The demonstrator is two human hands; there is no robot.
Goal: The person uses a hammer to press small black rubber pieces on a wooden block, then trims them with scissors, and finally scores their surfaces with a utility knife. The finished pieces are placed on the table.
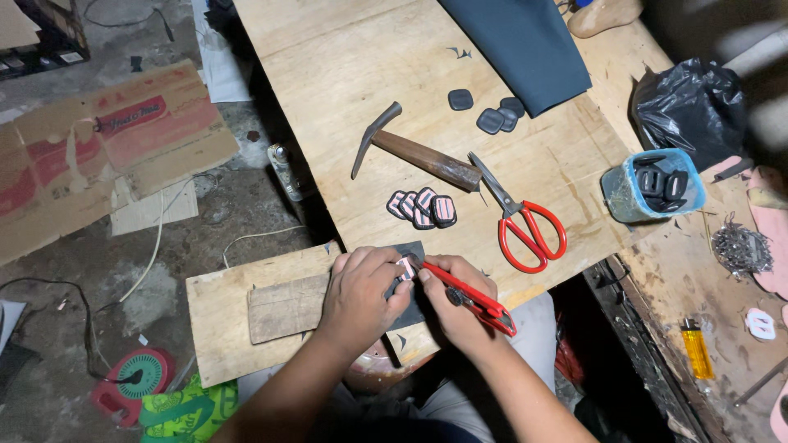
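My left hand (359, 289) presses a small pink-striped black piece (406, 267) down onto a dark sheet (414, 250) at the near edge of the wooden table (345, 74). My right hand (460, 299) grips a red utility knife (472, 297), its blade tip touching that small piece. Just beyond the hands lies a cluster of several matching pink-striped pieces (423, 207).
A hammer (414, 152) and red-handled scissors (521, 220) lie mid-table. Several dark pads (490, 115) sit by a dark fabric sheet (521, 45). A blue tub (654, 185) of black pieces, a black bag (691, 107), nails (741, 246) and a yellow lighter (697, 349) are to the right.
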